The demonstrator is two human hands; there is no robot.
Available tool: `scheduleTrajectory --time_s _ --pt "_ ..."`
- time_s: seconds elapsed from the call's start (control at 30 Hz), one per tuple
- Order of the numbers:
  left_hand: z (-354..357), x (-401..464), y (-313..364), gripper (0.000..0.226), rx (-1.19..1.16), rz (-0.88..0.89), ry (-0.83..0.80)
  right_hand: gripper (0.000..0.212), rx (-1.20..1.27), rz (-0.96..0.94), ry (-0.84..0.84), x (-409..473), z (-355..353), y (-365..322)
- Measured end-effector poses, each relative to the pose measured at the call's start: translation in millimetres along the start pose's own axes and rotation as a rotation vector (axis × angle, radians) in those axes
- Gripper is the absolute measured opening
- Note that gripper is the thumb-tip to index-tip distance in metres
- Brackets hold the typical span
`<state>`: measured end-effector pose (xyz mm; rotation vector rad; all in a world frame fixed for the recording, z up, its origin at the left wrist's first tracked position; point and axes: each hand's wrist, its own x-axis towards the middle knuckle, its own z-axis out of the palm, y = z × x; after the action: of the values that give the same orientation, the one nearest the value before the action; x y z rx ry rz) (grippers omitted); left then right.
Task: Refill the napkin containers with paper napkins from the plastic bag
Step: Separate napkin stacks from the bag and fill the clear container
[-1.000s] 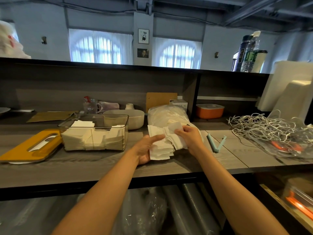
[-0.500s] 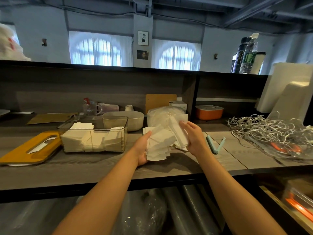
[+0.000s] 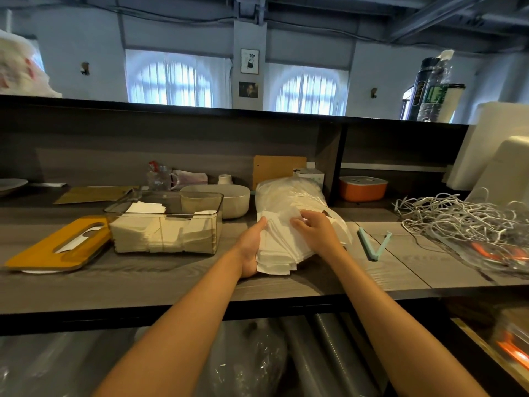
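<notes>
Left hand (image 3: 251, 247): I cupped the napkin stack (image 3: 282, 245) from its left side.
Right hand (image 3: 316, 232): I pinched the stack's top napkins.

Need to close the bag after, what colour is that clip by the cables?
Pale mint green clip, head view.

Left hand (image 3: 252, 250) cradles a stack of paper napkins (image 3: 282, 247) from its left side | right hand (image 3: 316, 232) rests curled on top, fingers pinching napkins | plastic bag (image 3: 289, 194) lies just behind | clear napkin container (image 3: 164, 223), partly filled, stands left on the counter (image 3: 143, 282) | orange lid (image 3: 57, 243) beside it.
</notes>
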<state>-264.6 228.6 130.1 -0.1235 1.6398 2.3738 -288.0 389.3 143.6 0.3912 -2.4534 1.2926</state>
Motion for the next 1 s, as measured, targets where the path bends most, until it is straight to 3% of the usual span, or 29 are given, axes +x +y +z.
scheduleTrajectory --time_s 0.17,0.23,0.33,0.43,0.57,0.7,0.8,1.0 --pt "0.2 -1.5 -0.7 0.057 -0.020 0.009 -0.073 0.033 -0.003 -0.079 0.072 -1.4 -0.4 -4.7" --pt "-1.5 -3.2 0.0 0.059 -0.013 0.016 -0.091 0.026 -0.013 -0.058 0.031 -3.0 2.5 -6.0" --pt "-2.2 -7.8 -0.5 0.034 0.081 0.025 -0.121 0.016 0.024 0.017 -0.073 -5.9 2.2 -7.0" --pt "-2.5 -7.5 -2.0 0.014 0.173 0.076 -0.071 0.025 0.120 0.101 -0.120 -6.7 -2.4 -6.7" --pt "-3.5 -1.4 -3.6 0.042 0.093 0.091 0.009 0.029 0.199 0.288 -0.123 -7.5 -6.2 -3.5" --pt "-1.5 -2.0 -3.0 0.034 -0.008 0.119 0.055 0.023 0.304 0.375 0.092 -6.3 -14.2 -1.7" --pt "-1.8 -5.1 -0.4 0.033 -0.133 0.136 0.120 0.020 0.462 0.264 0.242 -6.0 -19.2 -2.4" --pt "-3.3 -11.0 2.8 0.069 -0.276 0.109 -0.058 0.024 0.515 0.109 0.165 -18.3 -2.3 -34.7"
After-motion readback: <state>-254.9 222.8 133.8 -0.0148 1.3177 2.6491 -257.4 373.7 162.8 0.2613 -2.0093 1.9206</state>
